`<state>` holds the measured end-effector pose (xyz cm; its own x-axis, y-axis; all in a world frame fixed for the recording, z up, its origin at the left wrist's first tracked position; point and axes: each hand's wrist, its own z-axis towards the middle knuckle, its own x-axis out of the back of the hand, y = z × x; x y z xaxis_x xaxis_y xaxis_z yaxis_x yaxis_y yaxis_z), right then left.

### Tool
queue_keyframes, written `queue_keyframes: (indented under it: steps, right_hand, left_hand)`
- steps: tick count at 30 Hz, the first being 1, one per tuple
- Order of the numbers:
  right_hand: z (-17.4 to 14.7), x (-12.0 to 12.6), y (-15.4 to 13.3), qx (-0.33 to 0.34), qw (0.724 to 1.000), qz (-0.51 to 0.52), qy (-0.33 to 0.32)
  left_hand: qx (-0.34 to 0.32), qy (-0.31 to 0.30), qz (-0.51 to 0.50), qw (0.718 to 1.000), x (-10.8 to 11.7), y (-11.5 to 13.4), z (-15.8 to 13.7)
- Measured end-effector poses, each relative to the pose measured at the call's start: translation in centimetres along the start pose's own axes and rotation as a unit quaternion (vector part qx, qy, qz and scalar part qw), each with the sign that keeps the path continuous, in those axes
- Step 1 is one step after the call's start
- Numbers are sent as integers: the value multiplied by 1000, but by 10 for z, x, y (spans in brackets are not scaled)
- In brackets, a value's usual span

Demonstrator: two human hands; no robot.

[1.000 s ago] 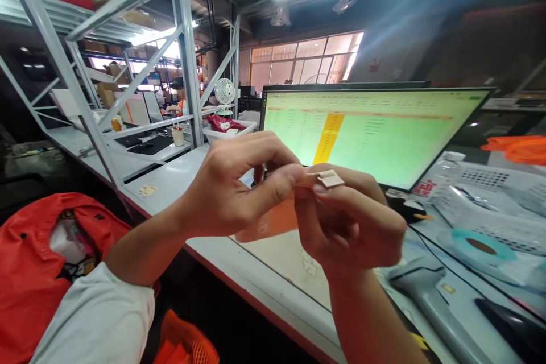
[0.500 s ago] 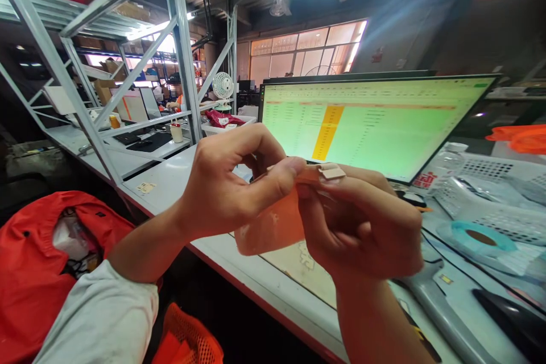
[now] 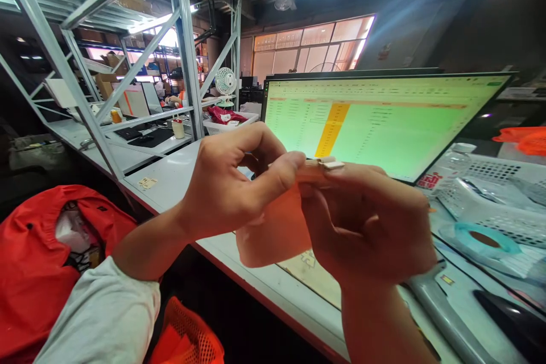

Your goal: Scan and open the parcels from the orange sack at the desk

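Found both hands occupied with one item, held up over the front edge of the table (image 3: 170, 182). Noted the left hand (image 3: 230, 187) pinching the upper edge of an orange piece (image 3: 273, 242) between thumb and bent forefinger; noted the right hand (image 3: 375, 222) grasping the same edge just beside, thumb beneath and forefinger along the top. Located the orange piece between and below the hands, hanging down in front of a pale mat (image 3: 319, 283). Attributed the paired pinch to a need for a taut, steady upper edge, and the raised position to close viewing. Saw a small pale piece (image 3: 333, 164) along that edge, against the right forefinger; could not tell whether attached or merely held there. Could not confirm material, nor grip behind the knuckles. Recorded a monitor (image 3: 396, 131) toward the back edge of the table, angled toward the hands, presumably for easy reading. Recorded a grey scanner (image 3: 447, 313) and a black mouse (image 3: 507, 321) toward the right end, presumably for ready reach, with a white basket (image 3: 495, 168) behind. Observed a red bag (image 3: 25, 233) off the table, beyond the front edge at left, presumably to spare working space.
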<state>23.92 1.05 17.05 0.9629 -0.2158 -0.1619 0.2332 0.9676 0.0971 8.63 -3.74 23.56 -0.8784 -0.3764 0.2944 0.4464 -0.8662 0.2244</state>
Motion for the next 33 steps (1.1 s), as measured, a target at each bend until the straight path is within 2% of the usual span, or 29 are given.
queue_keyframes:
  steps: [8,17,23,27,33]
  right_hand:
    - [-2,0,-1,-32,999,32,-26]
    - [-7,-1,-7,-88,996,12,-29]
    - [-5,0,-6,-74,997,10,-34]
    - [-6,0,-3,-123,991,30,-50]
    - [-14,-1,18,-193,971,47,-132]
  left_hand:
    - [31,-10,-4,999,3,-6,-3]
    - [58,-22,-49,997,4,-10,-3]
    - [86,-37,-57,994,6,-15,-5]
    - [101,-50,-73,991,7,-25,-5]
    - [151,-81,-105,980,2,-57,-9]
